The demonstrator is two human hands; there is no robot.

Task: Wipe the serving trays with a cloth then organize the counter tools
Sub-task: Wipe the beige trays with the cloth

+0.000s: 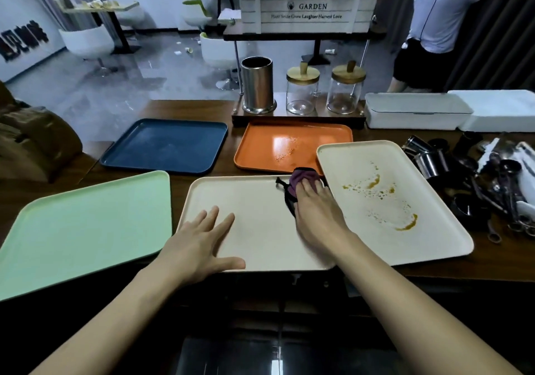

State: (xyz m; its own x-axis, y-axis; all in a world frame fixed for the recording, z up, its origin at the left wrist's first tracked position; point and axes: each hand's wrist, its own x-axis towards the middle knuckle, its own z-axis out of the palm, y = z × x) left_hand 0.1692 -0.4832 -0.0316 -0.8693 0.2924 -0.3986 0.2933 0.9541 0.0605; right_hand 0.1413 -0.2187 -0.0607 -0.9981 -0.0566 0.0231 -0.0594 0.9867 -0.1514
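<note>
Head view.

A: What does the right hand (315,209) do?

B: It presses down on a purple cloth (304,178). The fingers lie mostly flat on top of it. The cloth sits at the far right corner of the middle cream tray (260,230).

A: And the left hand (199,241)?

B: Its fingers are spread out. It lies flat on the near left part of the same tray.

A: What is around it?

B: A second cream tray (347,166) touches it on the right. That one has yellow-brown stains (373,185). A green tray (86,224) is on the left. A blue tray (165,146) and an orange tray (289,143) are behind. A heap of metal tools (492,178) lies far right on the brown counter (220,172).
</note>
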